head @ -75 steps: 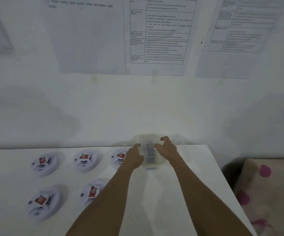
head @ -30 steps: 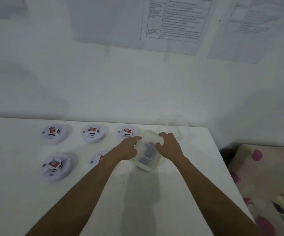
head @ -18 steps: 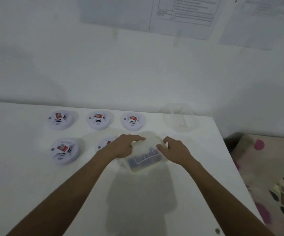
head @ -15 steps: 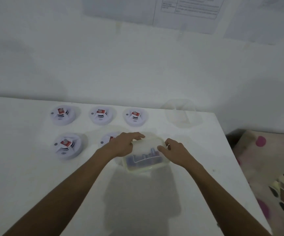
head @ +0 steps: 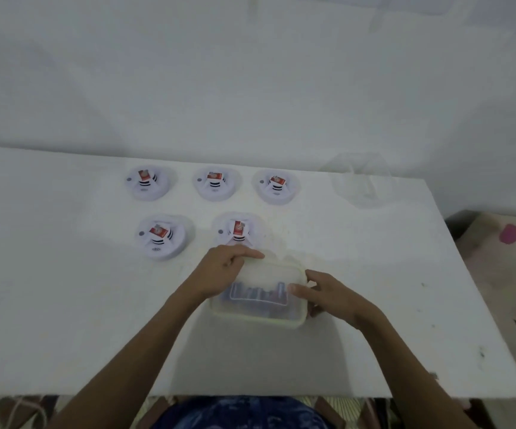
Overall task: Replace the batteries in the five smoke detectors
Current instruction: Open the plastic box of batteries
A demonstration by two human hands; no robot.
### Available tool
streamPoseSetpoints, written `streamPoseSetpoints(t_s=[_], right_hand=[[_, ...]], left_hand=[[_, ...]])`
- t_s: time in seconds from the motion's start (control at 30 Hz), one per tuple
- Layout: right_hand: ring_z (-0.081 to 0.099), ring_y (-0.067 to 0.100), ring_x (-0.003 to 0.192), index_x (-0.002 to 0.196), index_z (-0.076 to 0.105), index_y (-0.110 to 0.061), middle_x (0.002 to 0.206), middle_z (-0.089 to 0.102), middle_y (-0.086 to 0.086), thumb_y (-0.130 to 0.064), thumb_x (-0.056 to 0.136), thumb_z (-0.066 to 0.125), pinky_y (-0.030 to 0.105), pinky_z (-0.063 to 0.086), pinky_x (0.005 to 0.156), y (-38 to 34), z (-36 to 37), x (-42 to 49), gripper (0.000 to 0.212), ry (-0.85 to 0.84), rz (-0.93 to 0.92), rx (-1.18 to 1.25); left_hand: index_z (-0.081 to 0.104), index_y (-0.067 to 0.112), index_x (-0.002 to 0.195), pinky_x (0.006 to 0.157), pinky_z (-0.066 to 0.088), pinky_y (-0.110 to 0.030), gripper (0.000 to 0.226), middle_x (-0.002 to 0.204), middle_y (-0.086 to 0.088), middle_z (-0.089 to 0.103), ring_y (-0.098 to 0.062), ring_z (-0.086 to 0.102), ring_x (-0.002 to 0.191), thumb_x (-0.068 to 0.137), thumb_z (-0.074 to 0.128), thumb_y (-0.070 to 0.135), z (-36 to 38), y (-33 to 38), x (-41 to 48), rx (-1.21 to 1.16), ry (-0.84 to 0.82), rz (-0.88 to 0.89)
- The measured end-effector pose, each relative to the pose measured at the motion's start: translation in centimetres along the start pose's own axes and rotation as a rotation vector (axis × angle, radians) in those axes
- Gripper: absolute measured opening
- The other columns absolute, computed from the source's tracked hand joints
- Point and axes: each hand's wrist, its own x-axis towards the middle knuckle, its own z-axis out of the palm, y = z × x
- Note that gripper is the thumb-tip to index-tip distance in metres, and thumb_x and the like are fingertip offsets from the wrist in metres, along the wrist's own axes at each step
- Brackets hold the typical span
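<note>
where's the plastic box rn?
Head view, table centre: the box sits between the left hand and right hand, both gripping it, just nearer than the front-right detector.

On the surface, which stands against the wall, the five smoke detectors lie left of centre in two rows: three at the back and two in front of them. The lidded container sits just in front of the right-hand detector of the front row, with batteries inside it. The left hand is at its left end, fingers on the far edge of the lid, and the right hand is at its right end. Another container stands at the back right, near the wall.
</note>
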Motion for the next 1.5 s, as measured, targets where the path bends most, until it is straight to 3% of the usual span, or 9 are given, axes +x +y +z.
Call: streamPoseSetpoints(t_s=[0.1, 0.27, 0.4, 0.57, 0.73, 0.9, 1.03, 1.3, 1.5], right_hand=[[0.069, 0.028, 0.092, 0.120, 0.060, -0.023, 0.105, 0.071, 0.002, -0.046, 0.086, 0.064, 0.041, 0.058, 0.080, 0.2, 1.4, -0.3, 0.042, -0.014, -0.031, 0.086], [0.068, 0.032, 0.092, 0.116, 0.063, -0.021, 0.103, 0.072, 0.006, -0.043, 0.086, 0.065, 0.035, 0.058, 0.075, 0.0, 2.1, -0.9, 0.038, 0.024, -0.064, 0.153], [0.067, 0.035, 0.091, 0.114, 0.063, -0.018, 0.101, 0.072, 0.009, -0.043, 0.085, 0.066, 0.035, 0.056, 0.074, 0.3, 2.3, -0.9, 0.037, 0.038, -0.061, 0.176], [0.065, 0.038, 0.090, 0.109, 0.064, -0.017, 0.100, 0.071, 0.010, -0.044, 0.085, 0.065, 0.030, 0.054, 0.070, 0.3, 2.3, -0.8, 0.036, 0.047, -0.065, 0.176], [0.065, 0.038, 0.085, 0.100, 0.064, -0.011, 0.097, 0.070, 0.017, -0.049, 0.084, 0.065, 0.038, 0.055, 0.075, 0.9, 2.3, -0.7, 0.041, 0.062, -0.051, 0.170], [0.059, 0.022, 0.070, 0.091, 0.063, -0.010, 0.083, 0.066, 0.018, -0.051, 0.085, 0.063, 0.031, 0.053, 0.071, 1.2, 1.9, -0.7, 0.041, 0.028, -0.017, 0.175], [0.053, 0.017, 0.064, 0.084, 0.062, -0.010, 0.070, 0.058, 0.003, -0.043, 0.087, 0.062, 0.028, 0.048, 0.066, 1.3, 1.7, -0.9, 0.034, -0.029, 0.012, 0.239], [0.046, 0.015, 0.059, 0.112, 0.057, 0.005, 0.072, 0.051, 0.010, -0.038, 0.091, 0.059, 0.024, 0.037, 0.052, 1.9, 2.1, -0.9, 0.048, -0.121, 0.021, 0.341], [0.043, 0.016, 0.055, 0.086, 0.046, 0.014, 0.068, 0.046, 0.014, -0.044, 0.083, 0.067, 0.025, 0.035, 0.048, 1.9, 2.4, -1.0, 0.062, -0.026, -0.044, 0.319]], left_hand=[[0.070, 0.038, 0.097, 0.096, 0.046, -0.035, 0.037, 0.109, 0.015, 0.068, -0.010, 0.059, 0.104, 0.084, 0.038, 0.023, -0.4, -1.1, -1.3, -0.123, 0.064, -0.054], [0.070, 0.021, 0.102, 0.084, 0.046, -0.028, 0.030, 0.102, 0.003, 0.070, -0.021, 0.061, 0.095, 0.089, 0.043, 0.020, -0.1, -2.2, -3.1, -0.347, 0.183, -0.059], [0.070, 0.019, 0.102, 0.083, 0.048, -0.023, 0.024, 0.100, 0.011, 0.070, -0.005, 0.062, 0.093, 0.089, 0.050, 0.020, 0.2, -2.2, -3.5, -0.348, 0.274, -0.073], [0.069, 0.028, 0.098, 0.087, 0.051, -0.032, 0.016, 0.102, 0.013, 0.069, -0.007, 0.062, 0.095, 0.088, 0.060, 0.036, 0.2, -2.7, -4.1, -0.294, 0.327, -0.241], [0.067, 0.027, 0.088, 0.076, 0.052, -0.035, 0.044, 0.090, 0.006, 0.069, -0.017, 0.065, 0.085, 0.075, 0.055, 0.067, -0.6, -2.6, -5.4, -0.323, 0.213, -0.428], [0.065, 0.020, 0.105, 0.076, 0.058, -0.035, 0.030, 0.098, -0.003, 0.072, -0.025, 0.069, 0.090, 0.083, 0.066, 0.041, -2.6, -2.5, -7.3, -0.556, -0.034, -0.482], [0.065, 0.020, 0.115, 0.085, 0.056, -0.039, 0.051, 0.109, -0.004, 0.071, -0.024, 0.068, 0.100, 0.071, 0.074, 0.043, -4.4, -3.8, -8.0, -0.621, -0.216, -0.458], [0.061, 0.010, 0.119, 0.090, 0.054, -0.039, 0.076, 0.118, -0.012, 0.066, -0.031, 0.064, 0.107, 0.058, 0.084, 0.048, -4.1, -4.5, -7.9, -0.724, -0.216, -0.465], [0.055, -0.002, 0.119, 0.092, 0.053, -0.042, 0.073, 0.117, -0.022, 0.063, -0.036, 0.062, 0.106, 0.064, 0.082, 0.037, -3.6, -4.3, -8.0, -0.822, -0.142, -0.421]])
